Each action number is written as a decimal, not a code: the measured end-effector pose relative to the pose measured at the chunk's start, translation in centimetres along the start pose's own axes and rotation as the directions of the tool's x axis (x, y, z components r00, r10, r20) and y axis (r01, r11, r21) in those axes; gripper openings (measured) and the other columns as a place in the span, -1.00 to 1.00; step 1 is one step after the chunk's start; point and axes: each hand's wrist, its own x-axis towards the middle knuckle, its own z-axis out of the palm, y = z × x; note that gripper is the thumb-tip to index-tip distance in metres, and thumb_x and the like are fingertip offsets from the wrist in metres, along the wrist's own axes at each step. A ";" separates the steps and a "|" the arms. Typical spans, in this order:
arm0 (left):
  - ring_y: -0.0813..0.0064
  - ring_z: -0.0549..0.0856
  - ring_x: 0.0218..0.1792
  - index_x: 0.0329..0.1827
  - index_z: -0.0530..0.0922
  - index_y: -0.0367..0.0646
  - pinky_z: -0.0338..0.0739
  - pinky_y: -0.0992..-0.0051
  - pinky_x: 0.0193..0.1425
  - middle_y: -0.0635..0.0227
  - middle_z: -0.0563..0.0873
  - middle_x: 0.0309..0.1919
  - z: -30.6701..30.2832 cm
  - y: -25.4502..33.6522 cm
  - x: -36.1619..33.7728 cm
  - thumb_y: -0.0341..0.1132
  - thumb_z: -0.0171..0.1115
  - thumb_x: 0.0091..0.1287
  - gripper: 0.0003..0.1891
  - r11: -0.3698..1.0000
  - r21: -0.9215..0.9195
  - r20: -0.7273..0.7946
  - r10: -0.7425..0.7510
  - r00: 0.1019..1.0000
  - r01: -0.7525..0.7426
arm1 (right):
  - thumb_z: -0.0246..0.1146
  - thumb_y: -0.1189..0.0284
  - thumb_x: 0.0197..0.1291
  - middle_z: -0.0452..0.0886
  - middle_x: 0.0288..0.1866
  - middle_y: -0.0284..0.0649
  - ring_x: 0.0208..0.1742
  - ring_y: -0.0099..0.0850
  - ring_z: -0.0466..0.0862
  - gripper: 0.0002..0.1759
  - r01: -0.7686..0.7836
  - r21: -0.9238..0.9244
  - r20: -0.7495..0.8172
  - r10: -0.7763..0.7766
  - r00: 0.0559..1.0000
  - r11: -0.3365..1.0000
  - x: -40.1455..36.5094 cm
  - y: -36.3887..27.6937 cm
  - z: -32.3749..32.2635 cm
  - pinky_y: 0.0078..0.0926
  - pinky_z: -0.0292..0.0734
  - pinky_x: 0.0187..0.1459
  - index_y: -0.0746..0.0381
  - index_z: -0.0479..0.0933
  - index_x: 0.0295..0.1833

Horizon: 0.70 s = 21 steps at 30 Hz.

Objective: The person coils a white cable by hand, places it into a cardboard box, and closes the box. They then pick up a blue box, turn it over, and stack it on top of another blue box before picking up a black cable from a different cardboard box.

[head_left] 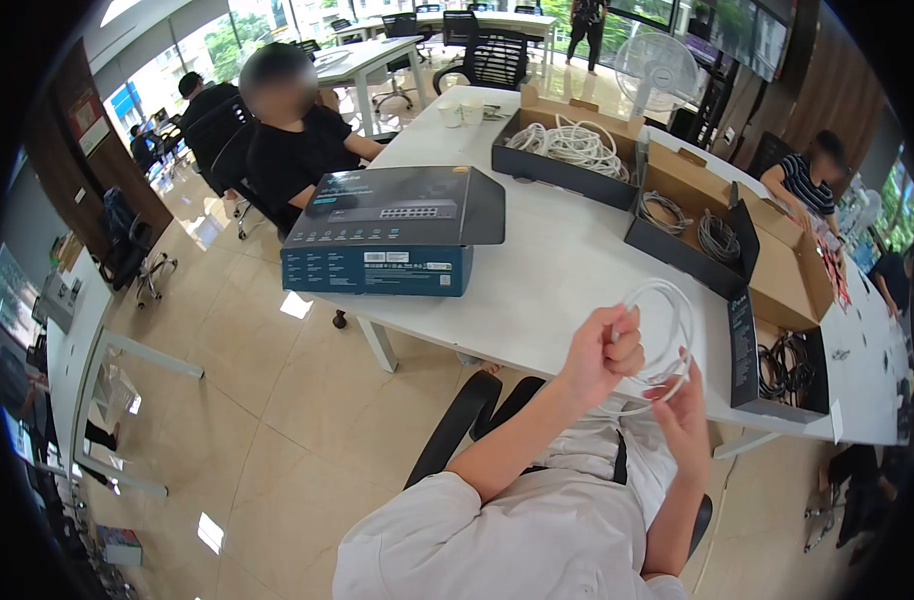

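A white network cable [689,318] hangs in loose round loops above my lap, near the table's front edge. My left hand [605,352] is closed around the left side of the coil, its fingers curled in. Lower down on the right, my right hand [680,400] pinches the cable between thumb and fingers. The cable's ends cannot be made out. Just beyond my hands, an open box [777,365] on the table holds coiled black cables [785,365].
On the white table [557,260] stand a closed network switch box [377,230], an open box of white cables [567,150] and another with grey coils [717,235]. Paper cups [462,112] are at the back. A person [297,140] sits at the left side, another [807,185] at the right.
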 end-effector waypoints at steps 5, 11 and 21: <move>0.61 -0.01 -0.70 -0.47 0.24 0.06 -0.04 0.47 -0.50 0.61 0.03 -0.78 -0.3 0.1 0.6 -0.05 -0.08 0.51 -0.65 0.961 0.076 -0.028 0.270 0.963 -0.267 | 0.26 0.57 0.31 0.59 0.08 -0.13 -0.06 -0.41 0.70 -0.08 -0.129 0.053 0.082 0.124 0.989 0.990 -0.7 0.8 3.5 -0.48 0.59 0.04 0.18 -0.11 0.64; 0.62 -0.01 -0.68 -0.45 0.24 0.01 -0.03 0.47 -0.49 0.59 0.05 -0.76 -1.5 1.1 2.0 -0.13 -0.09 0.53 -0.67 0.899 0.006 0.031 0.438 0.899 -0.438 | 0.29 0.50 0.32 0.66 -0.01 -0.23 -0.02 -0.49 0.67 -0.45 -0.039 -0.124 0.243 0.069 0.967 0.992 -1.2 1.8 5.2 -0.47 0.55 0.06 0.25 0.40 0.41; 0.62 -0.03 -0.71 -0.45 0.21 0.05 -0.05 0.48 -0.50 0.59 0.04 -0.79 -1.4 0.3 3.4 -0.14 -0.15 0.55 -0.68 0.966 -0.064 0.120 0.256 0.959 -0.249 | 0.27 0.37 0.39 0.63 0.06 -0.17 0.13 -0.43 0.62 -0.57 -0.243 0.125 -0.166 0.262 0.951 0.962 -1.3 4.9 6.6 -0.42 0.56 0.02 0.26 0.42 0.29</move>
